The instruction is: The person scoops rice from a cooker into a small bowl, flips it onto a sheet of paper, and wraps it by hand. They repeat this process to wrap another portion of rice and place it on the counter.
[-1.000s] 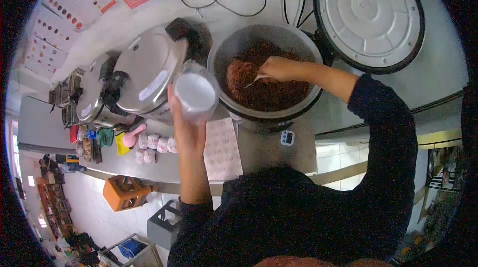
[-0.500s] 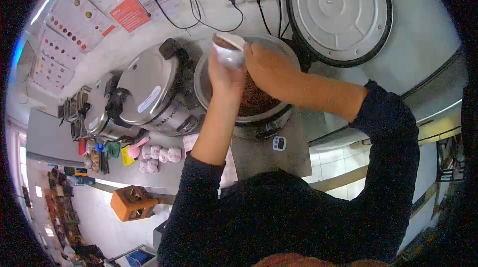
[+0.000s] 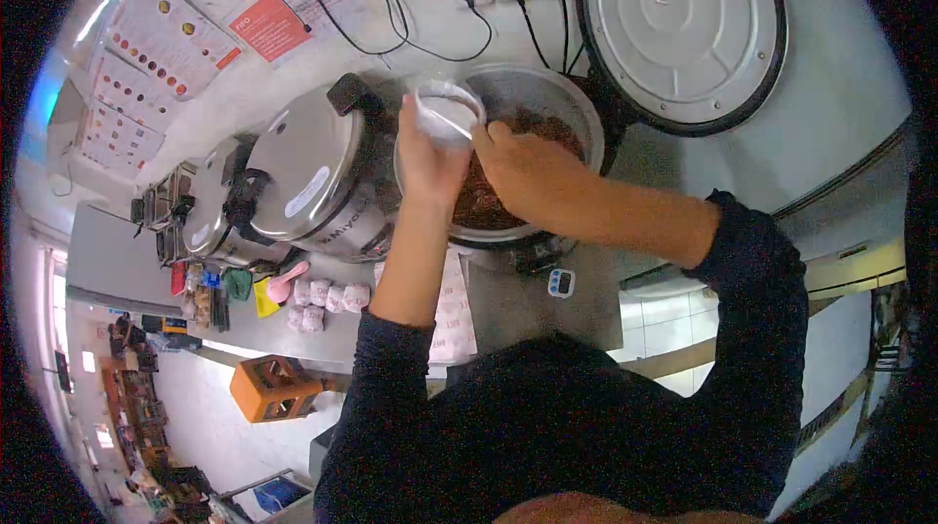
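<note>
From the head camera: the left hand (image 3: 427, 161) wraps its fingers around a clear plastic cup (image 3: 447, 111) held over the open cooker pot (image 3: 576, 104), while the right hand (image 3: 523, 165), just beside it, tips a pinched white spoon (image 3: 459, 124) into the cup's mouth.

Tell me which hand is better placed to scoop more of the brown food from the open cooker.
Right, probably. The right hand is over the open cooker holding a spoon, while the left hand is occupied gripping the clear cup.

head-worn view, steeply downward, close above counter (image 3: 518, 304)
</note>
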Tool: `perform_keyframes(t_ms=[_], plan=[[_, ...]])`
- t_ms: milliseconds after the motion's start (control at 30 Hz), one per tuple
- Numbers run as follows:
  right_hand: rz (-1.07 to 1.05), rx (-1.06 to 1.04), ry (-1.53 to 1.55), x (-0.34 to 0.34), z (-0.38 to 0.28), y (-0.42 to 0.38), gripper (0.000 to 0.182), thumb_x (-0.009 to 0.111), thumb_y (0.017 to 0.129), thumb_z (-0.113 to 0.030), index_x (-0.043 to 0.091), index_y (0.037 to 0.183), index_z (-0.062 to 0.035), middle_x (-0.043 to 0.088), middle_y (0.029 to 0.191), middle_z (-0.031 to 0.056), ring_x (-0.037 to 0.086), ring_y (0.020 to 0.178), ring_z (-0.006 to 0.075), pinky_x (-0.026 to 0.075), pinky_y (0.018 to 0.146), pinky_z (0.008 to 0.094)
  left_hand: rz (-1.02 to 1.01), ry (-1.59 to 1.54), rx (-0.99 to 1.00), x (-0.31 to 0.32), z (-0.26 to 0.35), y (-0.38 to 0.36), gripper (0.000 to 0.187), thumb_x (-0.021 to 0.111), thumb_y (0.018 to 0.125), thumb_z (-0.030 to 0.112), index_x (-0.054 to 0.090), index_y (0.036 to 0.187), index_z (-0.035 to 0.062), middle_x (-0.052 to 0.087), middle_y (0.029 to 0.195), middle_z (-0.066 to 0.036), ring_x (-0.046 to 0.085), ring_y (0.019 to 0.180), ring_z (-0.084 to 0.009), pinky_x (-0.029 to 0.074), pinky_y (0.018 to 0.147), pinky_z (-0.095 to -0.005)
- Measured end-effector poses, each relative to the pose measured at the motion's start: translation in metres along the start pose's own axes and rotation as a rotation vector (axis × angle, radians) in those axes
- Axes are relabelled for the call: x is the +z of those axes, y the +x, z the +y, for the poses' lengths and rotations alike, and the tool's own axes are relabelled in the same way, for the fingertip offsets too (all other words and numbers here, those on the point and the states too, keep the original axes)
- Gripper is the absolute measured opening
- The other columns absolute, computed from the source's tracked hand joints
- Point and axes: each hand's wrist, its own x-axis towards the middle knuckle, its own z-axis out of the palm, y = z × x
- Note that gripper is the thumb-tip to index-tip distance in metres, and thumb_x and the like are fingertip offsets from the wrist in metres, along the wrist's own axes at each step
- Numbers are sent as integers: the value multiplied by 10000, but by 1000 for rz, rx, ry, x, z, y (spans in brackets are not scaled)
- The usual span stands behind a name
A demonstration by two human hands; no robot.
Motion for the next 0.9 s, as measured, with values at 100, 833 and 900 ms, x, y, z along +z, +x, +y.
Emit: perform_keyframes(t_ms=[100,833,900], plan=[[57,-90,-127,-33,23,19,217,515,869,-90,598,1050,-2,642,913,228,674,828,412,539,704,544,98,4,43,0,11,-9,517,499,967,486,490,1316,105,553,1295,-148,533,1188,-331,456,972,-523],[-540,-380,-128,134,52,108,206,620,777,-174,711,834,2,697,827,217,682,805,414,543,709,498,306,-147,89,-24,80,-185,654,513,924,595,475,1395,143,468,1434,-130,430,1331,-357,339,1095,-562],[-430,-491,13,132,72,100,225,616,815,-208,715,851,-9,679,755,187,667,722,358,517,671,464,229,-98,4,-23,85,-176,664,503,923,604,464,1402,145,477,1425,-131,434,1325,-356,341,1090,-566]])
